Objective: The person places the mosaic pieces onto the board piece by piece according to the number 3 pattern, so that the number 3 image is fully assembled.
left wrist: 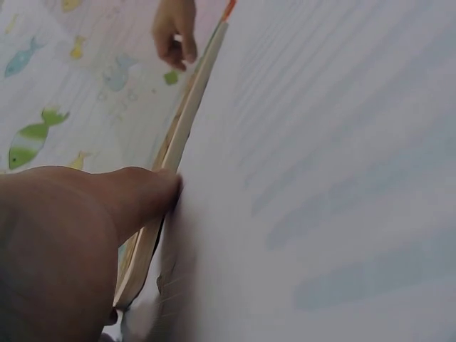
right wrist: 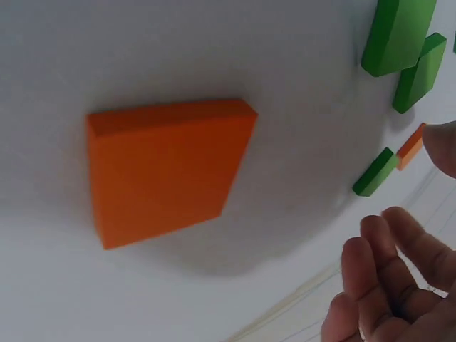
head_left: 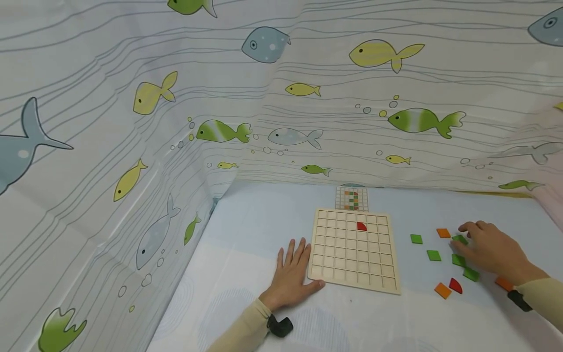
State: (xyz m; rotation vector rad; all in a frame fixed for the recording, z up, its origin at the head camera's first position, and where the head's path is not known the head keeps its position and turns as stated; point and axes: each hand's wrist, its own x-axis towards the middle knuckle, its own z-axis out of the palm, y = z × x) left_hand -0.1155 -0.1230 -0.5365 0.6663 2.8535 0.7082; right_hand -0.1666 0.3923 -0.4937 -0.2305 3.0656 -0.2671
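A wooden grid board [head_left: 354, 250] lies on the table, one red quarter-round tile [head_left: 361, 226] in a cell near its top. My left hand [head_left: 290, 276] rests flat by the board's left edge, fingers spread, thumb at the near left corner. In the left wrist view that thumb [left wrist: 142, 192] presses against the board's rim. Over the loose tiles at the right hovers my right hand [head_left: 497, 249], fingers loosely bent and thumb apart, nothing between them. Nearest its fingertips is a green square tile [head_left: 460, 239]; another green tile [head_left: 459, 260] lies under the thumb.
Behind the board lies a pattern card [head_left: 339, 199] with coloured squares. Scattered right of the board are several green and orange tiles, including an orange tile [head_left: 443, 291] beside a red quarter-round tile [head_left: 456, 286]. A fish-printed curtain [head_left: 334, 112] hangs behind and at the left.
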